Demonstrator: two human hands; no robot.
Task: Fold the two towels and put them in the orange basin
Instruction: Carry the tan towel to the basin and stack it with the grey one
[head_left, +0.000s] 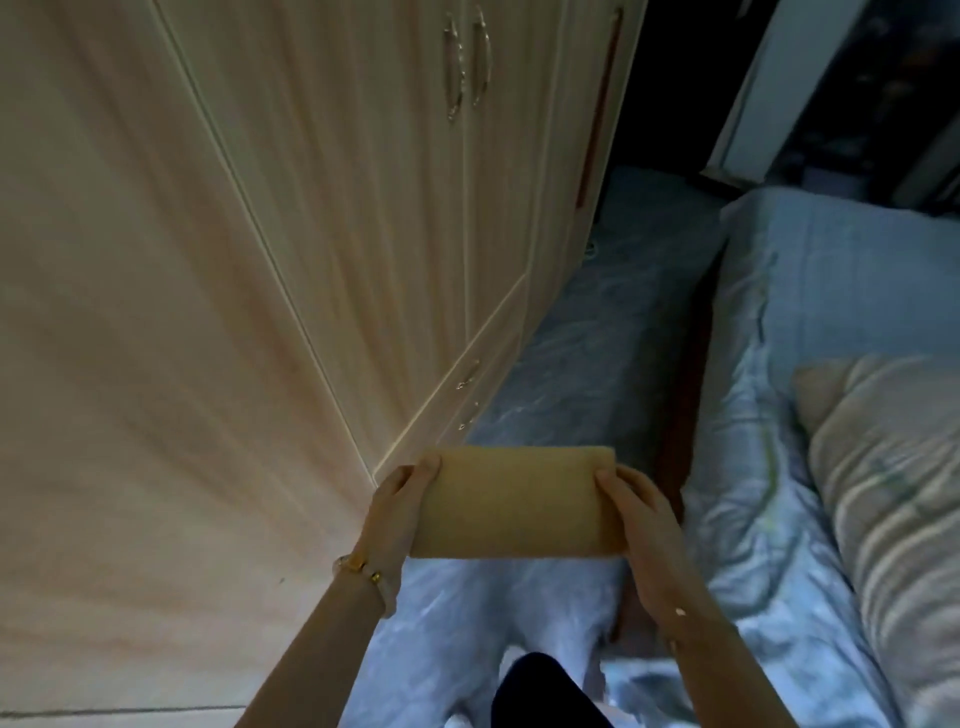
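Observation:
A folded tan towel is held flat in the air in front of me, above the blue marbled floor. My left hand grips its left end, thumb on top, a beaded bracelet on the wrist. At the right end my right hand holds the towel the same way. No second towel and no orange basin show in this view.
A tall pale wooden wardrobe fills the left side, with drawers near the floor. A bed with a light blue sheet and a striped beige pillow lies on the right. The floor strip runs between them. My dark-clad knee is below.

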